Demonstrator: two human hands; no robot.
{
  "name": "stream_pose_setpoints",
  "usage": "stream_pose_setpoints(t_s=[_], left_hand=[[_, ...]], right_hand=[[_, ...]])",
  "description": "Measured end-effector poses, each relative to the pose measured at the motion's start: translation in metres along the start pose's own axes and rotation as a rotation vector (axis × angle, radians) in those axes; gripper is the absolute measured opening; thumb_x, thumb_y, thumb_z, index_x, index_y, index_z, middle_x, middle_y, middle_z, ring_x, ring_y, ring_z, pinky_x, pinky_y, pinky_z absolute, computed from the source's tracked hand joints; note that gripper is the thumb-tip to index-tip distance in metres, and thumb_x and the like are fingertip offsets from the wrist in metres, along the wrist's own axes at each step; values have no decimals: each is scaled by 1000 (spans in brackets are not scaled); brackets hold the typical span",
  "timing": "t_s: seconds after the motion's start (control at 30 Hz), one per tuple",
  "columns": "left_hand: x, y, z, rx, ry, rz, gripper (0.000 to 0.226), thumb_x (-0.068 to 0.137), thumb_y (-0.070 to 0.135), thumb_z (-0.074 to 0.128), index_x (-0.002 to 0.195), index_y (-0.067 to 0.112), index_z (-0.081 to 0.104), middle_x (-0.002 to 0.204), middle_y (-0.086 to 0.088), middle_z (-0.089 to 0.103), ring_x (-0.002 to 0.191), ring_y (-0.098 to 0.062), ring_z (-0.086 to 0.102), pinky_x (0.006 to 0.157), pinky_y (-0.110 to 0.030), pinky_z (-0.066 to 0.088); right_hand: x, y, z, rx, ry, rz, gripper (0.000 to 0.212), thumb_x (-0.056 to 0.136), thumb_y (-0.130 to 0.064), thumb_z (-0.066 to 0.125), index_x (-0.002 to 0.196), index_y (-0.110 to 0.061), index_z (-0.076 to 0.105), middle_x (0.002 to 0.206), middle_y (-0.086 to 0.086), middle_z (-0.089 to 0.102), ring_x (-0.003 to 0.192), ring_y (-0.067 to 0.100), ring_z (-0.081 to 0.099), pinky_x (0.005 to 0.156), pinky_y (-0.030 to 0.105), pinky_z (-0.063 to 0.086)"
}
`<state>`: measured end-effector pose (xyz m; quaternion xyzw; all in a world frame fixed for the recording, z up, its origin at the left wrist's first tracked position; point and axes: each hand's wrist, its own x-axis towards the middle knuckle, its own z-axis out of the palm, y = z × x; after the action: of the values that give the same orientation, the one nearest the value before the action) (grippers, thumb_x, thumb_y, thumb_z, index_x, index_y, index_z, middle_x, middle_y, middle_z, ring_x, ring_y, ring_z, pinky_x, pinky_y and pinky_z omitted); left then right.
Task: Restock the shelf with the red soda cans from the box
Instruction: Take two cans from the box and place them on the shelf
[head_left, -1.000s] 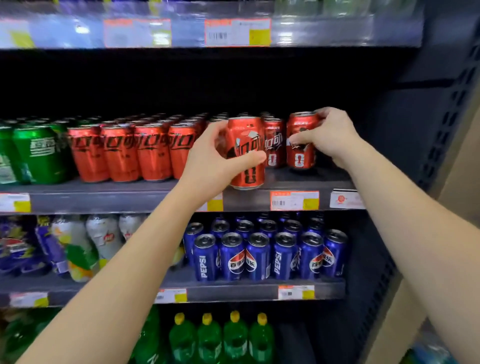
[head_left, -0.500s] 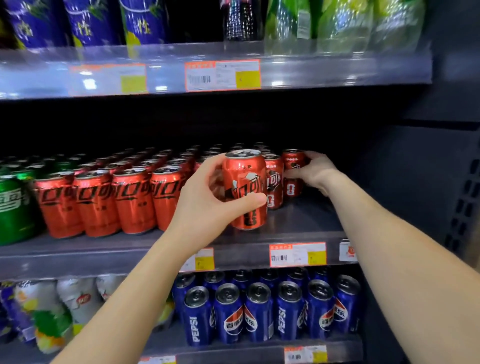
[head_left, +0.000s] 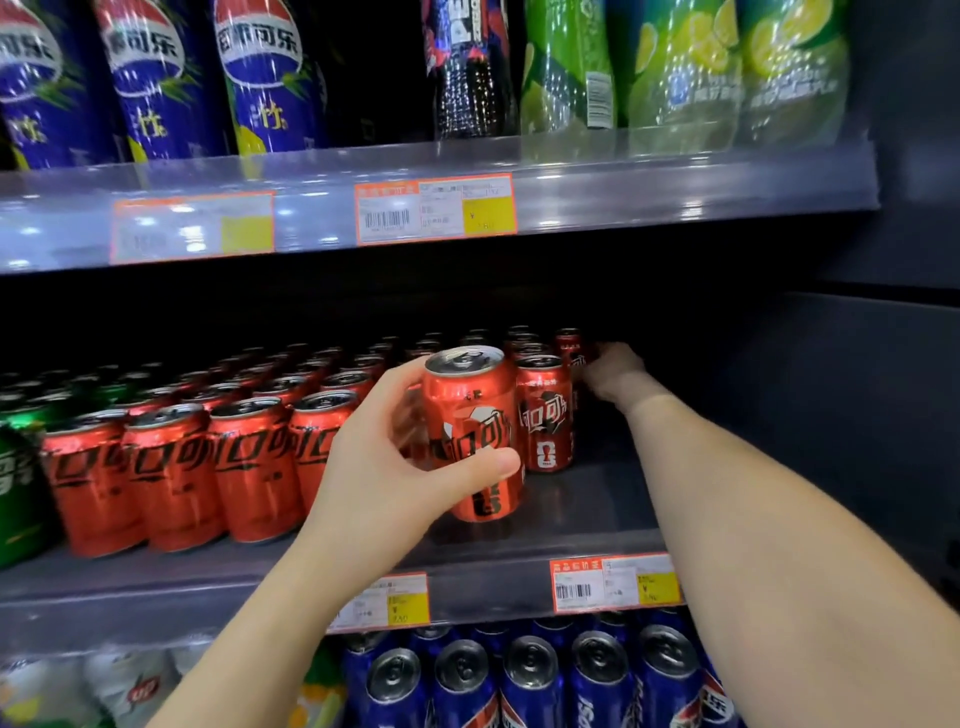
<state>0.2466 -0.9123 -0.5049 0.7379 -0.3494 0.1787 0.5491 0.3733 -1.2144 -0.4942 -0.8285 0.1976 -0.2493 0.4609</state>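
On the shelf, red cans already fill the left rows. The left hand grips another can near the front, not yet set down. Farther right, the right hand reaches a far can; its grip is unclear. That right column looks unfinished.

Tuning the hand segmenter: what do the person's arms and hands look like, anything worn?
Nothing worn that shows. Left hand and right hand are bare: no gloves, rings or watch visible. Left forearm and right forearm are bare too, no sleeve in frame.
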Motion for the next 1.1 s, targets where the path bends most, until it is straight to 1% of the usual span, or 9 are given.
stream_pose_setpoints(t_s=[0.23,0.4,0.6,0.7,0.77,0.83,0.9,1.0,1.1], left_hand=[[-3,-5,-3,-23,-6,20,75,62,34,92,128,41,59,117,25,70,108,6,66,85,-10,51],[-5,-10,-4,-31,-8,13,77,59,39,92,127,48,58,119,25,70,111,4,66,84,-23,58],[0,-12,-4,-52,-1,4,75,59,41,92,125,50,58,120,24,70,111,2,67,90,-32,57],[5,-10,-2,-49,-21,6,73,63,36,94,126,47,58,119,26,69,111,5,66,90,-27,56],[9,-9,1,-46,-25,8,72,65,33,95,126,45,59,118,27,69,110,8,65,89,-17,55],[13,-8,6,-55,-22,0,74,65,32,96,129,41,59,118,26,70,109,9,65,90,-11,52],[15,-7,11,-47,-19,-2,78,65,36,97,133,38,58,119,24,70,109,8,65,92,-15,53],[13,-4,20,-56,-4,11,79,66,35,97,135,34,58,118,22,71,107,11,65,91,-11,51],[6,4,28,-75,-3,36,76,67,35,96,134,35,59,116,20,72,106,9,65,92,-13,52]], right_hand=[[17,-12,11,-69,65,51,52,96,-23,67,143,-9,52,144,15,56,129,30,56,99,33,45],[30,-8,18,-34,109,72,46,97,-25,66,140,-12,57,141,13,60,126,29,59,88,26,43],[31,-9,19,-76,58,99,46,98,-21,64,141,-9,55,142,16,58,127,31,57,93,30,45],[21,-20,8,-44,99,115,51,95,-22,67,141,-5,54,140,18,58,125,32,60,101,37,51],[15,-34,-9,-53,137,116,34,97,-19,61,127,-3,64,125,18,67,109,31,68,91,39,57],[-9,-50,-30,28,89,115,14,97,-16,60,106,-7,65,89,12,69,73,22,66,64,35,56],[-51,-60,-52,72,19,107,10,93,-18,68,99,-12,63,77,4,61,62,15,56,54,29,46],[-137,-60,-74,177,-59,-61,22,84,-31,80,92,-15,67,84,5,67,72,16,62,63,30,51],[-211,-60,-76,283,-363,-212,45,72,-52,79,102,-19,73,98,2,78,94,17,73,84,36,57]])
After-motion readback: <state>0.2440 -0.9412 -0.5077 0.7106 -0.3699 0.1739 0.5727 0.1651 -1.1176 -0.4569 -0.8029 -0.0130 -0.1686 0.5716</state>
